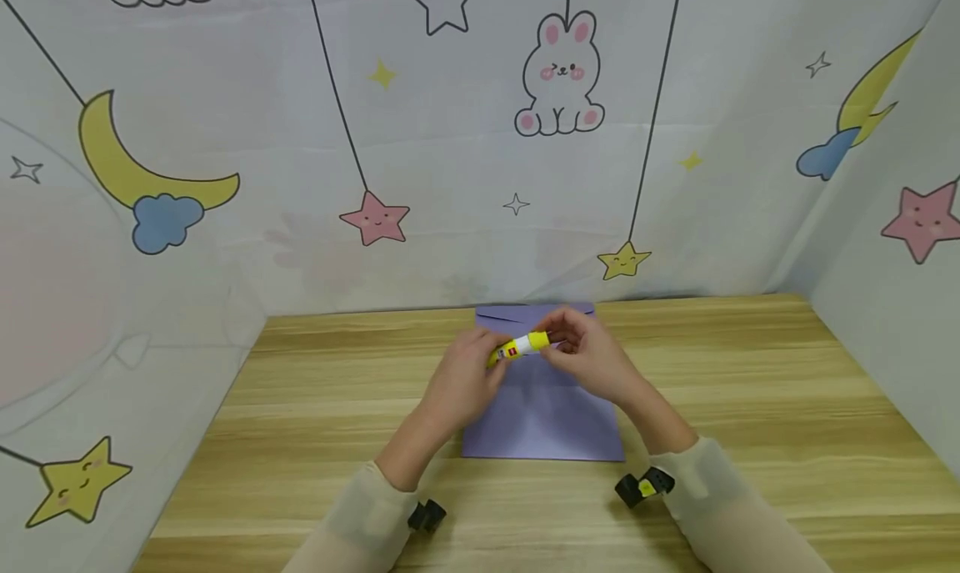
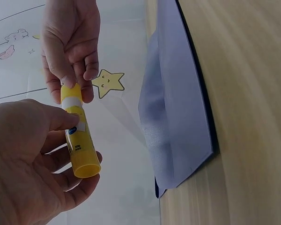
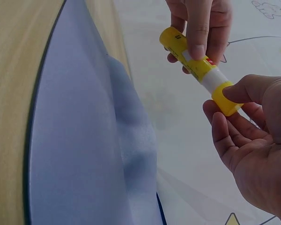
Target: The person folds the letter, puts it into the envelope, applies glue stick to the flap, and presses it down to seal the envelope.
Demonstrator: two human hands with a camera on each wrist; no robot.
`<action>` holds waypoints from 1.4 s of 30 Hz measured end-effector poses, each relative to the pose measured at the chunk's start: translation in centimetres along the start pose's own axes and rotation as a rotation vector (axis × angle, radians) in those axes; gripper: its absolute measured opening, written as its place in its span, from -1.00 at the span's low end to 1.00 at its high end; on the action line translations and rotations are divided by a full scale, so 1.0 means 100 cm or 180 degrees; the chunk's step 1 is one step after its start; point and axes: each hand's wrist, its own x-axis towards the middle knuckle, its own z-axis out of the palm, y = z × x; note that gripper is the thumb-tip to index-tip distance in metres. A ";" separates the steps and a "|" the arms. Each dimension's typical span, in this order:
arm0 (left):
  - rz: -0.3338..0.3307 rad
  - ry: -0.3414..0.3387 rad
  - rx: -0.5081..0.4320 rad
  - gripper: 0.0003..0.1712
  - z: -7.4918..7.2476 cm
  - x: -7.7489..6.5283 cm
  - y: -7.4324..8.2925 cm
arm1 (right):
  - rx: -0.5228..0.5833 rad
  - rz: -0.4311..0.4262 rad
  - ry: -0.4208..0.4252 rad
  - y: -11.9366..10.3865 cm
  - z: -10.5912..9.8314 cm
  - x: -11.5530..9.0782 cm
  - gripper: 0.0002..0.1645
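A yellow glue stick (image 1: pixel 522 345) with a white band near its cap is held above a purple envelope (image 1: pixel 543 427). My left hand (image 1: pixel 465 374) grips its body, thumb along the label; in the left wrist view the round yellow base (image 2: pixel 87 169) points down from that hand (image 2: pixel 23 159). At the other end my right hand (image 1: pixel 594 356) pinches the yellow cap (image 3: pixel 226 99) between thumb and fingers. The cap sits on the stick. Below both hands the envelope lies on the table, its flap (image 1: pixel 498 313) at the far end slightly raised.
The wooden table (image 1: pixel 322 406) runs back to a white curtain (image 1: pixel 465 139) printed with stars, moons and a rabbit. More of this cloth hangs at the left and right sides. A small black camera (image 1: pixel 427 516) is worn on the left wrist, another camera (image 1: pixel 643 485) on the right.
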 end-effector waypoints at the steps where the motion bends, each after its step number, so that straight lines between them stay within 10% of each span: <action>1: -0.0003 -0.0008 0.0007 -0.74 0.000 0.000 0.000 | -0.0002 -0.0007 -0.0003 0.000 0.001 0.000 -0.70; 23: -0.0038 -0.0122 -0.0010 -0.73 0.002 -0.003 0.002 | 0.0079 0.0263 -0.0152 0.005 0.004 -0.002 -0.74; 34: -0.0030 -0.0108 0.0057 -0.73 0.001 -0.002 0.000 | -0.0043 0.0142 -0.0232 0.007 -0.002 -0.003 -0.41; 42: -0.0080 -0.0148 0.0033 -0.72 0.001 -0.002 0.000 | -0.0114 0.0066 -0.0325 0.010 -0.002 -0.001 -0.67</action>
